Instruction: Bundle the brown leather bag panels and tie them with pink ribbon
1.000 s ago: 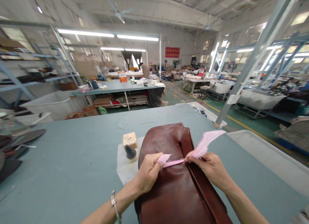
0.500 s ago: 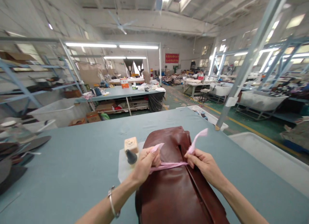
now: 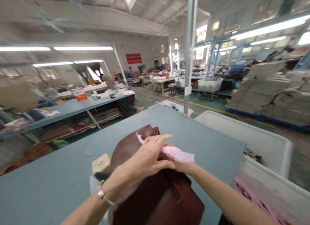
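Dark brown leather pieces [image 3: 157,199] lie in a stack on the blue-grey table in front of me. Across its upper part reaches my left hand [image 3: 150,154], fingers stretched out and thumb spread apart. My right hand [image 3: 182,167] is at the stack's right side; its fingers are hidden behind the left hand. A pink strip [image 3: 179,154] drapes over the right hand, and another pink end pokes up beside the left. To the left stand a pale yellow block [image 3: 101,163] and a dark-tipped object [image 3: 101,176], partly covered by my left forearm.
The table [image 3: 60,173] ends at the right beside a metal post [image 3: 189,73] and a large white bin [image 3: 242,131]. Pink strips [image 3: 254,196] hang in a nearer bin. Another worktable [image 3: 70,108] stands at the back left; bundled stacks [image 3: 261,83] fill the right.
My view has turned right. The hands, apart with pink ends pinched up before, are now together, left over right. The leather stack looks tilted, and the left fingers have straightened.
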Action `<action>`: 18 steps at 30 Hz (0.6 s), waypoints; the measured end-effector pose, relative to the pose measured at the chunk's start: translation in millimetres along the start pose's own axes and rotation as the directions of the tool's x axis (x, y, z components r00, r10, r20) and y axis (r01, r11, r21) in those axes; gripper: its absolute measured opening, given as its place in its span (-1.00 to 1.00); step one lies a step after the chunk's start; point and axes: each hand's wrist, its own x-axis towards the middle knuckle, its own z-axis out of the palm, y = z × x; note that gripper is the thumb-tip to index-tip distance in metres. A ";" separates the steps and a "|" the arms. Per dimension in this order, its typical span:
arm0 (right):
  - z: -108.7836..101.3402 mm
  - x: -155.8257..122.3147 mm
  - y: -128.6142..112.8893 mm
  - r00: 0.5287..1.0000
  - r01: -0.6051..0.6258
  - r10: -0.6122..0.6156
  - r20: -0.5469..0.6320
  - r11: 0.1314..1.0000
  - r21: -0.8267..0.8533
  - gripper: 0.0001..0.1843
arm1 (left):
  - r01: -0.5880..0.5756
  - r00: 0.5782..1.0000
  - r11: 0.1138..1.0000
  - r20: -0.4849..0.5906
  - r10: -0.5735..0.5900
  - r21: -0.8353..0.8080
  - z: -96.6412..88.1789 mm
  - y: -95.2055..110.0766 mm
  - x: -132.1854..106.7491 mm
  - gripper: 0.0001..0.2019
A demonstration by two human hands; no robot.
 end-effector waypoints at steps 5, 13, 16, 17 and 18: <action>-7.4 13.6 4.3 0.995 0.003 0.005 0.096 0.996 -0.086 -0.57 | 0.263 0.954 0.904 0.046 -0.295 0.336 6.3 -31.9 -35.9 -0.79; -20.7 13.0 13.6 0.944 -0.285 0.200 0.263 0.896 0.342 -0.60 | -0.012 0.999 0.851 0.034 -0.007 0.526 18.6 -8.9 -62.7 -0.81; -19.6 8.3 17.6 0.950 -0.289 0.206 0.236 0.867 0.405 -0.62 | -0.031 0.999 0.886 0.021 0.024 0.462 21.0 -6.5 -65.5 -0.77; -18.6 7.5 18.2 0.953 -0.280 0.197 0.230 0.860 0.427 -0.65 | -0.013 1.000 0.909 0.025 0.003 0.418 20.3 -5.8 -64.6 -0.74; -17.8 7.4 18.8 0.956 -0.272 0.186 0.229 0.856 0.440 -0.67 | 0.013 0.999 0.932 0.038 -0.028 0.363 19.4 -5.4 -62.5 -0.71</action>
